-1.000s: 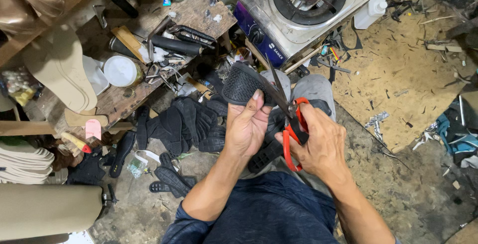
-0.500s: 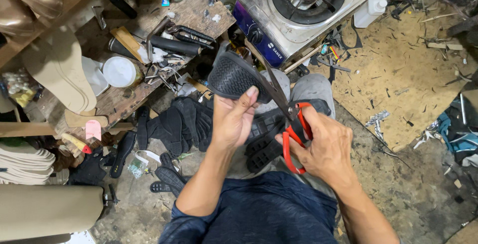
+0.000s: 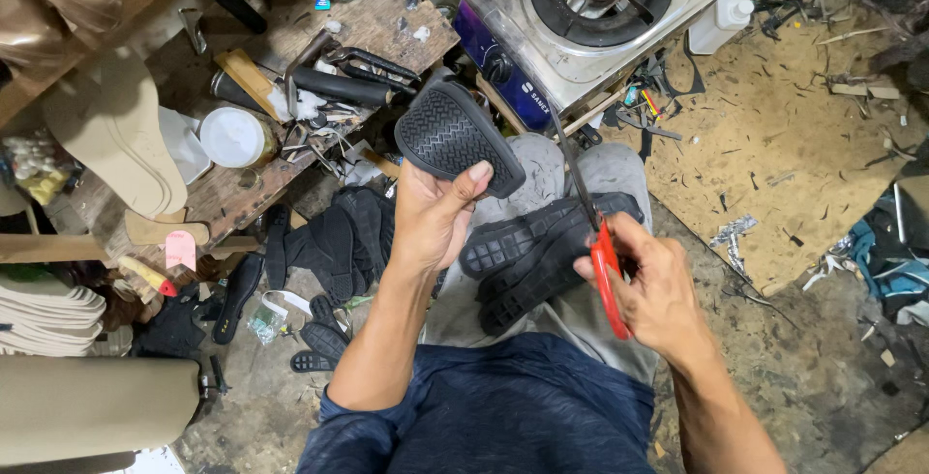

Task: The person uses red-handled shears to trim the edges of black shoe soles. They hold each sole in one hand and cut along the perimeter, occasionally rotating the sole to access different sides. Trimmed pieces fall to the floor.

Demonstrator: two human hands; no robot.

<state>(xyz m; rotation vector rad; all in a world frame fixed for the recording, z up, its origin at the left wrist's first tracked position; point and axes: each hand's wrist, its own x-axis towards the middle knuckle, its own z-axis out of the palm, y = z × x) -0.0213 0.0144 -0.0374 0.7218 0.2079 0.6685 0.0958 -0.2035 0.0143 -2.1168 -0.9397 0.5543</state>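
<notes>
1. The shoe sole [image 3: 455,137] is showing black, its face carrying a fine zigzag tread.
2. The scissors [image 3: 608,276] are showing bright red handles and dark blades.
3. The soles on the lap [image 3: 542,251] are lying black with blocky ribbing.
4. The trousers [image 3: 542,169] are showing grey, the shirt [image 3: 503,406] mottled navy.
5. The gas stove [image 3: 581,10] is gleaming silver with a purple-blue front.
6. The round lid [image 3: 230,135] is showing white.

scissors [image 3: 592,232] handles hidden in fist
</notes>
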